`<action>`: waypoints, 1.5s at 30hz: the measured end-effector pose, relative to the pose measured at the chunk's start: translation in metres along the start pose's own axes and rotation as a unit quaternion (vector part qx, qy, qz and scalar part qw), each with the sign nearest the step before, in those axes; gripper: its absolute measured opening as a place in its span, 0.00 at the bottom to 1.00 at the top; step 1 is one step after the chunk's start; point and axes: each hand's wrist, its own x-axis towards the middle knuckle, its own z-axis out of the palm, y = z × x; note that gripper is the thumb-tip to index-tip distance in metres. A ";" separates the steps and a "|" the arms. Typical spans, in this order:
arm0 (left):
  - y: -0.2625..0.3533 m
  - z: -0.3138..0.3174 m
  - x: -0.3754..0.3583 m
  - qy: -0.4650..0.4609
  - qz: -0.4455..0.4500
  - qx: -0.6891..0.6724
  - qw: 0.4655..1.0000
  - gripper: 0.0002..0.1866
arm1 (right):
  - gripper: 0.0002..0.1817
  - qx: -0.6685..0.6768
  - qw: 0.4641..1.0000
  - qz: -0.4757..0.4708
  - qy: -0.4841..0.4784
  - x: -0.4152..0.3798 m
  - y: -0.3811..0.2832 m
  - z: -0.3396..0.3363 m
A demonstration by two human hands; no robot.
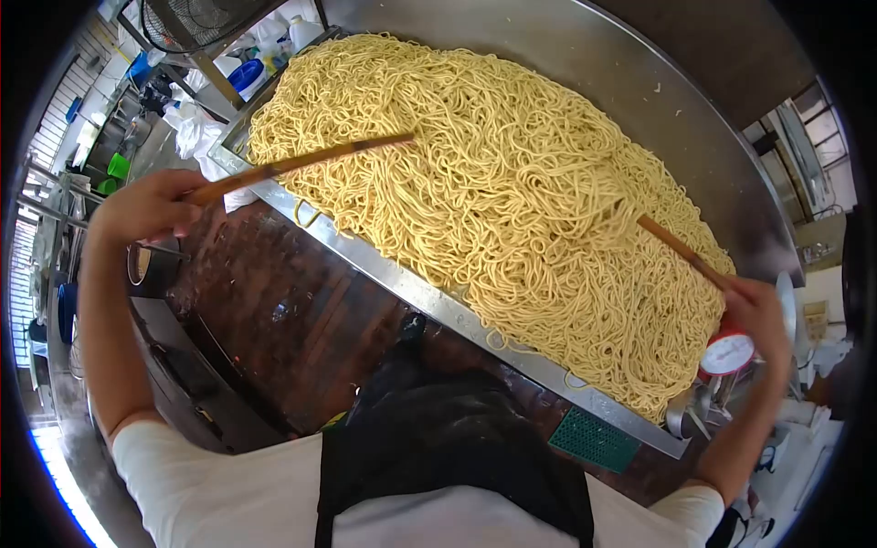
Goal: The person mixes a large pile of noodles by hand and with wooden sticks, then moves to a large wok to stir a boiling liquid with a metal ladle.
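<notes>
A thick heap of yellow noodles (512, 183) covers a large metal tray (402, 288) in front of me. My left hand (151, 210), closed, grips one end of a brown bamboo stick (311, 163) with darker bands. This stick reaches over the tray's left edge, and its tip overlaps the upper middle of the noodles. At the right end of the tray, my right hand (760, 318) is wrapped around a second bamboo stick (681, 247), which points up and left with its tip at the noodles. A few strands hang over the front rim.
A red scale with a white dial (728, 353) stands beside my right hand. Below the tray's front edge lies a green mat (594, 438) on the wet reddish floor (274, 301). At the upper left are a fan (196, 23), a blue bowl (245, 75) and white plastic bags (194, 128).
</notes>
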 end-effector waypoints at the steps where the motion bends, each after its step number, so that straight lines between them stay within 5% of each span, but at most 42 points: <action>1: 0.004 0.002 0.004 -0.002 0.003 0.002 1.000 0.16 | 0.14 -0.061 0.996 0.069 -0.002 -0.028 -0.046 -0.036; 3: 0.009 0.006 0.024 0.009 0.100 0.223 0.970 0.17 | 0.14 -0.080 0.988 0.104 0.084 -0.079 -0.066 -0.081; 5: 0.051 0.053 0.086 -0.010 0.083 0.372 0.925 0.14 | 0.14 -0.133 0.985 0.010 0.111 -0.108 -0.042 -0.110; 6: 0.069 0.086 0.125 0.035 0.180 0.370 0.911 0.11 | 0.15 -0.150 0.981 -0.023 0.123 -0.117 -0.041 -0.117; 7: 0.116 0.114 0.144 0.024 0.165 0.350 0.922 0.11 | 0.14 -0.091 0.986 0.005 0.142 -0.124 -0.074 -0.103; 10: 0.201 0.166 0.205 0.063 0.336 0.291 0.894 0.14 | 0.14 -0.079 0.993 0.039 0.074 -0.094 -0.108 -0.066; 13: 0.229 0.168 0.223 -0.006 0.283 0.335 0.898 0.17 | 0.13 -0.206 0.978 -0.011 -0.010 -0.014 -0.116 0.018; 16: 0.143 0.097 0.182 -0.026 0.280 0.213 0.936 0.17 | 0.12 -0.245 0.966 -0.078 0.003 0.071 -0.135 0.104; 19: 0.037 0.020 0.102 0.065 0.229 0.130 0.963 0.14 | 0.16 -0.325 0.942 -0.087 0.017 0.155 -0.213 0.136; 20: 0.020 0.001 0.069 0.070 0.191 0.084 0.975 0.15 | 0.18 -0.361 0.925 -0.115 -0.024 0.185 -0.253 0.121; 22: 0.011 -0.018 0.014 0.162 0.078 0.076 0.981 0.14 | 0.24 -0.300 0.928 -0.203 0.088 0.228 -0.292 0.124; 24: 0.023 -0.027 -0.002 0.166 0.029 0.114 0.979 0.13 | 0.14 -0.309 0.924 -0.201 0.100 0.245 -0.309 0.142; 27: 0.007 -0.020 0.082 0.163 0.148 0.263 0.939 0.15 | 0.24 -0.252 0.960 -0.110 0.055 0.209 -0.248 0.142; 28: 0.032 -0.005 0.118 0.098 0.086 0.275 0.953 0.17 | 0.31 -0.249 0.966 -0.074 -0.010 0.200 -0.210 0.140; 32: 0.145 0.065 0.266 0.075 0.103 0.268 0.955 0.14 | 0.15 -0.126 0.985 -0.110 0.039 0.044 -0.130 0.052; 35: 0.225 0.064 0.323 0.118 0.236 0.367 0.892 0.15 | 0.14 -0.124 0.989 -0.031 0.070 -0.051 -0.114 -0.006; 36: 0.232 0.070 0.339 0.106 0.271 0.426 0.857 0.15 | 0.12 -0.081 0.993 0.086 -0.009 -0.068 -0.118 -0.019; 41: 0.177 0.076 0.280 0.107 0.269 0.297 0.910 0.16 | 0.12 -0.298 0.952 -0.068 -0.002 0.032 -0.182 0.121; 43: 0.109 0.046 0.241 0.051 0.223 0.203 0.952 0.19 | 0.15 -0.301 0.943 -0.144 0.007 0.102 -0.220 0.171; 45: 0.026 0.007 0.191 0.127 0.198 0.143 0.961 0.19 | 0.16 -0.285 0.952 -0.107 -0.012 0.176 -0.248 0.181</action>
